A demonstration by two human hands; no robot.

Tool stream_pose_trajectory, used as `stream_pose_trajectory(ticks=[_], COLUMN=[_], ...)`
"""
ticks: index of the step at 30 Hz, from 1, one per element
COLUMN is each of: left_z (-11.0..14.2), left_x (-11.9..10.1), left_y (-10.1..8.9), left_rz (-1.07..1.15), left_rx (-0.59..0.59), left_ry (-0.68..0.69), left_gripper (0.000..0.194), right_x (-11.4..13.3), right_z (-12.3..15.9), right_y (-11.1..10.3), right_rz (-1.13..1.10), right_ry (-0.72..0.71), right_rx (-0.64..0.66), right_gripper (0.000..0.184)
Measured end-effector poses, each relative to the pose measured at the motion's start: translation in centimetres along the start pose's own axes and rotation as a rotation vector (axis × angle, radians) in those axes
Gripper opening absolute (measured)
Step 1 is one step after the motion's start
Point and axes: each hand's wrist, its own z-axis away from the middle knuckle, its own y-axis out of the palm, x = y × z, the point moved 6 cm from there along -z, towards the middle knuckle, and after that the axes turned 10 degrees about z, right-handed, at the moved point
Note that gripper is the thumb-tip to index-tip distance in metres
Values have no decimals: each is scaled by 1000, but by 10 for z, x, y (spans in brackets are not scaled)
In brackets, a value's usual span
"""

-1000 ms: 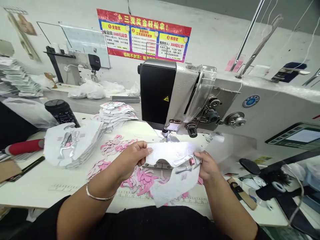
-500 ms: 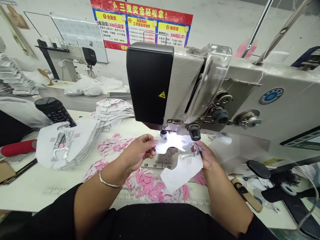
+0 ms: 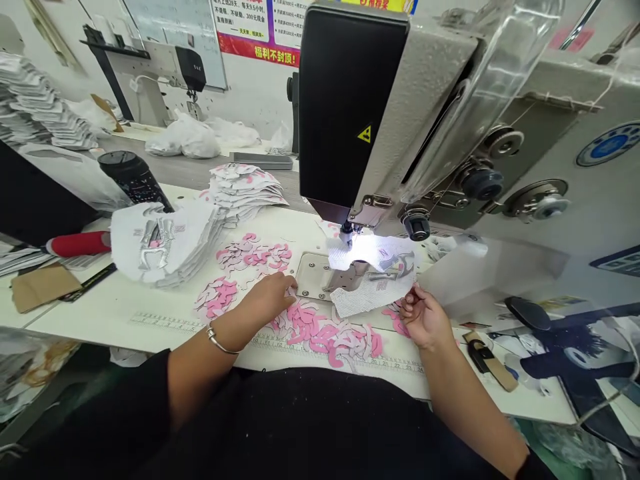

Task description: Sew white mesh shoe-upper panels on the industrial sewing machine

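Note:
A white shoe-upper piece (image 3: 373,277) with silver trim lies under the needle of the sewing machine (image 3: 400,113), lit by its lamp. My left hand (image 3: 267,298) rests on the table beside the metal needle plate (image 3: 315,275), fingers curled down onto the pink and white cut pieces (image 3: 320,330); what they pinch is hidden. My right hand (image 3: 423,315) hovers just below the white piece's right edge, fingers loosely curled and apart, holding nothing.
A stack of white upper pieces (image 3: 160,243) and a second stack (image 3: 245,190) lie to the left. A black cylinder (image 3: 133,180), a red-handled tool (image 3: 77,244) and a black strap (image 3: 487,360) sit on the table. Another sewing machine (image 3: 170,63) stands behind.
Both hands have let go of the white piece, which now lies under the needle. My left hand dropped to the pink pieces; my right drew back. The camera moved closer.

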Motion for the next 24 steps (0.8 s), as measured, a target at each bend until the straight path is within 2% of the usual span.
stream_pose_trajectory(ticks=[8, 12, 18, 21, 24], left_z=[-3, -11, -17, -14, -3], left_x=[-6, -2, 6, 0, -15], left_y=[-9, -8, 0, -4, -18], left_rz=[-24, 28, 193, 268, 333], left_rx=[77, 70, 20, 7, 22], left_ry=[98, 14, -195, -203, -167], left_gripper=[15, 12, 32, 17, 5], right_x=[-6, -10, -15, -13, -4], right_z=[18, 20, 14, 15, 26], right_y=[-3, -3, 2, 1, 4], right_rz=[85, 123, 153, 185, 231], right_ry=[-57, -70, -101, -113, -136], right_rx=[-30, -32, -40, -33, -6], right_gripper=[28, 27, 29, 29, 27])
